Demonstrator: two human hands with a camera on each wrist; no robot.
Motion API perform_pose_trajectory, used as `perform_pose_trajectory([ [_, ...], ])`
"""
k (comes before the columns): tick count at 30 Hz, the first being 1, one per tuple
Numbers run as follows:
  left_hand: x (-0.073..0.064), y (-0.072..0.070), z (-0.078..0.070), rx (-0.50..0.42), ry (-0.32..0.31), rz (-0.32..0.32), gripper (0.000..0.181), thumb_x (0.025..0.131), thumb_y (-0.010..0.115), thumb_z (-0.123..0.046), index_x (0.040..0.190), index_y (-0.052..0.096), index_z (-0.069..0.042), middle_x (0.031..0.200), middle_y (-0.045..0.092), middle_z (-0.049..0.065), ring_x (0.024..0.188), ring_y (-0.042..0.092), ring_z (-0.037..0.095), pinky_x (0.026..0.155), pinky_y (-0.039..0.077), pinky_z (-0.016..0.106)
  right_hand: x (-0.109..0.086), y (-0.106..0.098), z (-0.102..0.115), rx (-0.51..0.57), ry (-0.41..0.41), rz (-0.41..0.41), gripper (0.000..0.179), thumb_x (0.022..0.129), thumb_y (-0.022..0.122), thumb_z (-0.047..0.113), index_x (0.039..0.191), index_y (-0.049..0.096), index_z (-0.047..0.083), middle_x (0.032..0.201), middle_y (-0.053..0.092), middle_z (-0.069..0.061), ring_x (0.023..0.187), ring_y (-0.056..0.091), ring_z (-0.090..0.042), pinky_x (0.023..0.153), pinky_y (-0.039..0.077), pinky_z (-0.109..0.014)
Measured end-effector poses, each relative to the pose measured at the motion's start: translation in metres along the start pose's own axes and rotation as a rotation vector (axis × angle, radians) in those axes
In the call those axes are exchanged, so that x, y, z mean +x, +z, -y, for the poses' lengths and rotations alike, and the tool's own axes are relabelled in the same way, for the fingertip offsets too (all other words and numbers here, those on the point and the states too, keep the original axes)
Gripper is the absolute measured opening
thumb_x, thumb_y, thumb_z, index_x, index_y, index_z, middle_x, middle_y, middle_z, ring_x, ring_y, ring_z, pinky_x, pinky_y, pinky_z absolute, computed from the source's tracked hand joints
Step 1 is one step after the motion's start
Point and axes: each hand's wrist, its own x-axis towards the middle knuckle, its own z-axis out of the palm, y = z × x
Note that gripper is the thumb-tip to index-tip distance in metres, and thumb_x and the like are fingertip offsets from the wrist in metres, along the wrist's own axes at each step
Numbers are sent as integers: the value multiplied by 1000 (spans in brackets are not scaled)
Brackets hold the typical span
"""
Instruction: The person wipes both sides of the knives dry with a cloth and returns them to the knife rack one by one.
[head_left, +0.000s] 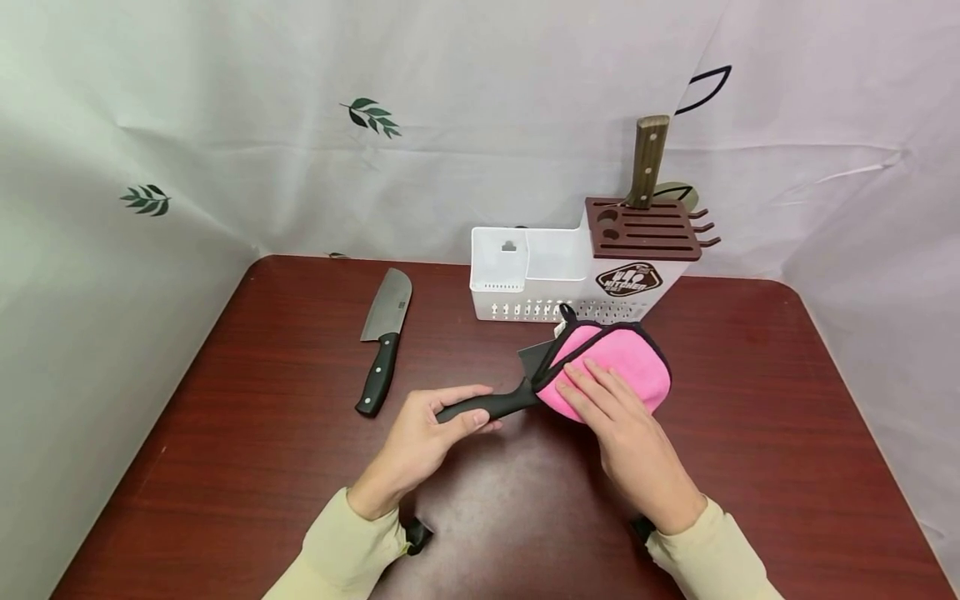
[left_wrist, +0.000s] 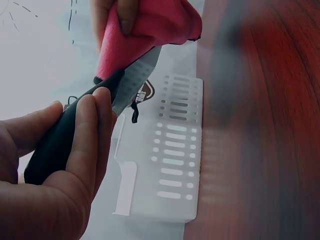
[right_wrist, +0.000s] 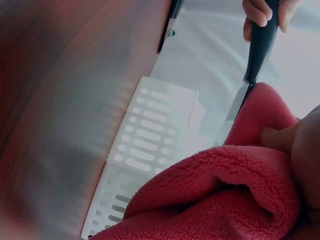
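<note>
My left hand (head_left: 420, 435) grips the black handle of a kitchen knife (head_left: 504, 404), held above the table with its blade pointing right. A pink cloth (head_left: 633, 367) with black edging is folded around most of the blade; a strip of grey metal shows near the handle. My right hand (head_left: 636, 450) holds the cloth against the blade, fingers lying over the top and thumb on the other side. In the left wrist view, the bare blade (left_wrist: 136, 80) shows between handle and cloth. The fluffy cloth (right_wrist: 215, 195) bunches up in the right wrist view, hiding the blade's tip.
A second knife (head_left: 386, 333) with a black handle lies on the dark red table (head_left: 225, 467) at the left. Behind the hands stands a white knife holder (head_left: 532, 287) with a brown slotted top, a wooden-handled tool (head_left: 648, 162) upright in it. White curtain (head_left: 480, 100) surrounds the table.
</note>
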Motion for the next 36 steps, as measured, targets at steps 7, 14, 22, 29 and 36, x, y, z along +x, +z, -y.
perform_pose_trajectory([
  [7, -3, -3, -3, 2, -12, -4, 35, 96, 67, -4, 128, 62, 10, 103, 71, 28, 97, 72, 37, 89, 54, 28, -3, -4, -9, -28, 34, -31, 68, 75, 57, -24, 137, 60, 2, 140, 57, -17, 131, 50, -42, 114, 32, -49],
  [14, -4, -4, -2, 13, -4, 11, 36, 96, 67, -4, 128, 60, 12, 106, 70, 31, 97, 70, 43, 89, 54, 29, -5, -9, -15, -63, 104, -64, 65, 75, 55, -25, 135, 61, -1, 137, 59, -20, 130, 51, -42, 112, 34, -52],
  [22, -6, -5, -1, 13, -15, 6, 37, 95, 68, -4, 128, 61, 10, 101, 72, 25, 97, 71, 42, 88, 55, 28, -6, -13, -22, -89, 199, -84, 60, 80, 54, -24, 135, 60, -2, 140, 57, -20, 131, 50, -42, 113, 33, -50],
  [29, -8, -8, -2, 13, -1, 20, 37, 95, 67, -4, 128, 60, 12, 105, 70, 29, 95, 73, 31, 88, 54, 27, -7, -14, -29, -111, 267, -79, 58, 83, 54, -22, 137, 58, -2, 140, 56, -22, 131, 49, -42, 114, 32, -49],
  [36, -10, -11, -2, 4, -12, 21, 39, 95, 68, -5, 129, 60, 12, 111, 70, 26, 97, 73, 33, 89, 54, 27, -7, -17, -33, -119, 300, -107, 60, 81, 54, -23, 137, 58, -3, 139, 57, -22, 129, 51, -42, 113, 34, -49],
])
